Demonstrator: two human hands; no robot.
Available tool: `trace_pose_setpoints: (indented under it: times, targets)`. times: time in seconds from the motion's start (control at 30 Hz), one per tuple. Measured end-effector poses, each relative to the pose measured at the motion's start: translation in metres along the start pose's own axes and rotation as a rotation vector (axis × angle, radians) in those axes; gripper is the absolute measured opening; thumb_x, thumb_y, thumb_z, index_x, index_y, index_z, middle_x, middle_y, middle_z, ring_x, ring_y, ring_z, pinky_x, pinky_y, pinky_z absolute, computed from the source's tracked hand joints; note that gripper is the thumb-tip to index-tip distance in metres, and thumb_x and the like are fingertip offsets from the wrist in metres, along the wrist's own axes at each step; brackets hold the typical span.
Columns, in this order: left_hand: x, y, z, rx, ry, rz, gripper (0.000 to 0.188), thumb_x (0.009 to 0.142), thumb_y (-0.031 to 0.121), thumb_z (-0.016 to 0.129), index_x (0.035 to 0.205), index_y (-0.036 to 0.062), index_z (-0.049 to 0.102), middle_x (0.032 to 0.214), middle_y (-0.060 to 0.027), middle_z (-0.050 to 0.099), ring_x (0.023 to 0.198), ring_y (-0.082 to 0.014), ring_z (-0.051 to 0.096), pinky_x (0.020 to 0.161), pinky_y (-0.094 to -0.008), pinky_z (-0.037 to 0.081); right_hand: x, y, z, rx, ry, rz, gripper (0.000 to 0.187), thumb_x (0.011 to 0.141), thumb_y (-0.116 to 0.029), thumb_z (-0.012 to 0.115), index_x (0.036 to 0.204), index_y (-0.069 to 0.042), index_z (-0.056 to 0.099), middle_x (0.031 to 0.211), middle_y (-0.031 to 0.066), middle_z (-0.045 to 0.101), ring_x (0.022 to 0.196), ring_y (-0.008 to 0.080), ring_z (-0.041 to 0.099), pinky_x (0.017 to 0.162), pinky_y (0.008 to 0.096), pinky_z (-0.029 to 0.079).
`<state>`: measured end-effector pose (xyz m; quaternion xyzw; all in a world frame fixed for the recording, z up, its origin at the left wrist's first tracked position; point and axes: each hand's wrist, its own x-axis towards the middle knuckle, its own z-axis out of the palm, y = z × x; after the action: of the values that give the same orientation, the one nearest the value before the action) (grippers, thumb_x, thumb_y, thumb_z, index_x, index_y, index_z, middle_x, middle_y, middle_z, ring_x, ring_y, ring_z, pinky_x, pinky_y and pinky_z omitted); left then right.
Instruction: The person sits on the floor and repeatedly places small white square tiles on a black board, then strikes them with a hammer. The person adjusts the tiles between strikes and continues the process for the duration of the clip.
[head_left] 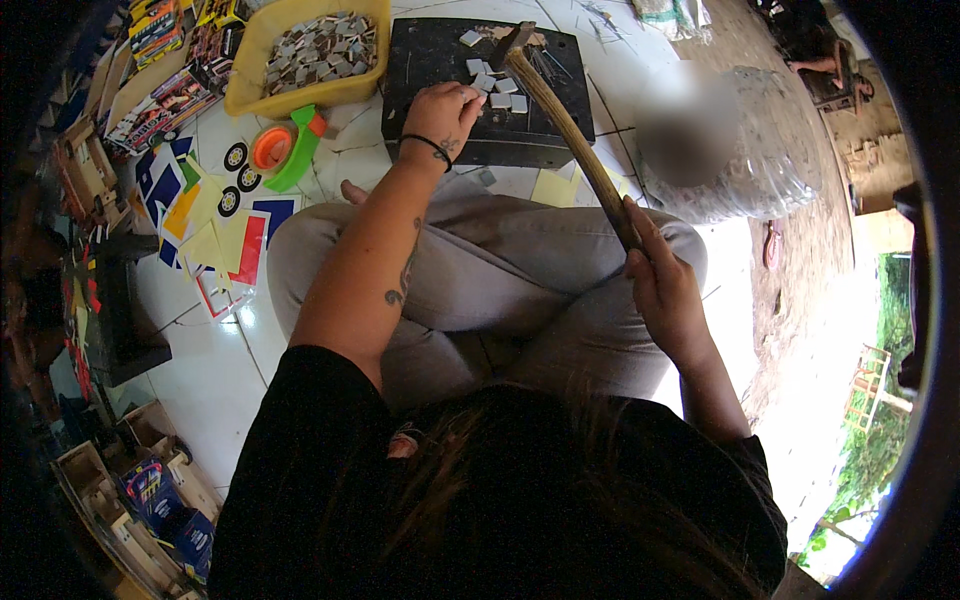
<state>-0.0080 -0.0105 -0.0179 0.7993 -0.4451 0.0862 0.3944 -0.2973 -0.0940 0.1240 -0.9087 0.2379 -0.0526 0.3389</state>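
Hammer (572,133) in right hand (664,292), lettered panels (165,105) at left

1 fisheye view looks down from the person's head, close above the lap (500,265), facing the far black block (425,50).

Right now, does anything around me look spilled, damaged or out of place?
Mostly the colored sheets on the floor to your left: they overlap at odd angles rather than lying in a neat stack. On the black block, small squares lie scattered, while more sit in the yellow tub. Nothing looks clearly broken.
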Motion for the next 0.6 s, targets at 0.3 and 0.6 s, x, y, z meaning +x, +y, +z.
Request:
trace_pose_setpoints:
  times: [0.3,0.6]
  targets:
    - [-0.002,0.0,0.007,-0.034,0.039,-0.018,0.017,0.085,0.021,0.06,0.084,0.0039,0.064,0.076,-0.0125,0.063,0.064,-0.027,0.061,0.06,-0.0363,0.048,-0.002,0.003,0.01,-0.114,0.012,-0.082,0.055,0.088,0.0,0.048,0.138,-0.018,0.035,0.111,0.0228,0.058,0.099,0.0352,0.06,0.08,0.0385,0.05]
    - [-0.002,-0.002,0.01,-0.011,0.063,-0.05,0.018,0.084,0.023,0.061,0.085,0.0063,0.065,0.074,-0.0111,0.062,0.064,-0.0258,0.06,0.059,-0.0361,0.047,-0.001,0.005,0.009,-0.06,-0.035,-0.065,0.055,0.088,-0.002,0.046,0.139,-0.019,0.033,0.111,0.025,0.057,0.101,0.0377,0.058,0.082,0.0401,0.048]
